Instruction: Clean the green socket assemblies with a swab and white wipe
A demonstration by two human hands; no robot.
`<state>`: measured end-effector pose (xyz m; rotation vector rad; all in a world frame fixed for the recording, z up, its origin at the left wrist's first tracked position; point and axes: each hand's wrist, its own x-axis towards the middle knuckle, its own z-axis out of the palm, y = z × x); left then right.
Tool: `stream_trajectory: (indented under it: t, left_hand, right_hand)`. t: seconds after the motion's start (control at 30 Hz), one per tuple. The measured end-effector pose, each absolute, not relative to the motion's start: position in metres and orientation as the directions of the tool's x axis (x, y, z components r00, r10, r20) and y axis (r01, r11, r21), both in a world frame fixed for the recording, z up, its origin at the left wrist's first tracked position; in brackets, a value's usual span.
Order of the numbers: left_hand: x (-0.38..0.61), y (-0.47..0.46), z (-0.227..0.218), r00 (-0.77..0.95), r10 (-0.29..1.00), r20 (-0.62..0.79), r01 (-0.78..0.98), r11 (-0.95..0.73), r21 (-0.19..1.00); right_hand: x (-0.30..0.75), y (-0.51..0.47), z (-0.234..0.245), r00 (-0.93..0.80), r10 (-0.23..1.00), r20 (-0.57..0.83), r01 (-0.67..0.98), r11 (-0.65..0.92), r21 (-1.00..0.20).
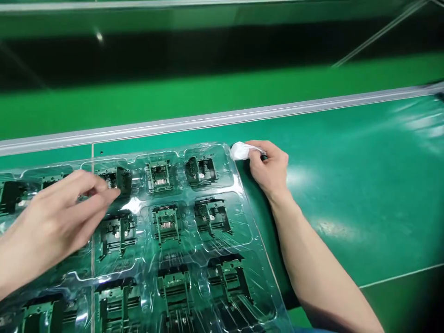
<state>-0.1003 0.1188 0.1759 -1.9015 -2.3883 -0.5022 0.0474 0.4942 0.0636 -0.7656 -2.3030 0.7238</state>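
Observation:
A clear plastic tray point(239, 189) lies on the green work surface, its pockets holding several black, frame-like parts with small metal pieces inside. Over the left side of the tray is my left hand point(65, 212), fingers curled and the tips drawn together beside one black part point(123, 180) in the back row. What those fingertips pinch, if anything, is hidden. My right hand point(270, 166) is closed on a crumpled white cloth point(240, 151) at the tray's back right corner. Another black part point(201, 170) sits in the pocket nearest that corner.
A grey metal rail point(208, 121) runs along the back of the green work surface point(333, 185). Beyond it is a green panel point(222, 92) with a dark band. A pale seam line crosses beneath the tray on the left.

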Motion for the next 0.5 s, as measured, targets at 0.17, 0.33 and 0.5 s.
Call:
stream_trajectory:
  t: [0.17, 0.33, 0.5]
  left_hand:
    - [-0.105, 0.18, 0.167, -0.488, 0.873, -0.009, 0.863, 0.485, 0.144]
    - [-0.099, 0.216, 0.171, -0.689, 0.679, -0.255, 0.714, 0.696, -0.077]
    - [-0.096, 0.216, 0.179, -0.717, 0.648, -0.257, 0.652, 0.754, 0.083]
  right_hand:
    - [0.045, 0.493, 0.061, -0.676, 0.615, 0.405, 0.271, 0.719, -0.64]
    - [0.042, 0.491, 0.059, -0.675, 0.604, 0.424, 0.249, 0.727, -0.64]
    - [0.04, 0.489, 0.056, -0.673, 0.595, 0.438, 0.228, 0.731, -0.643]
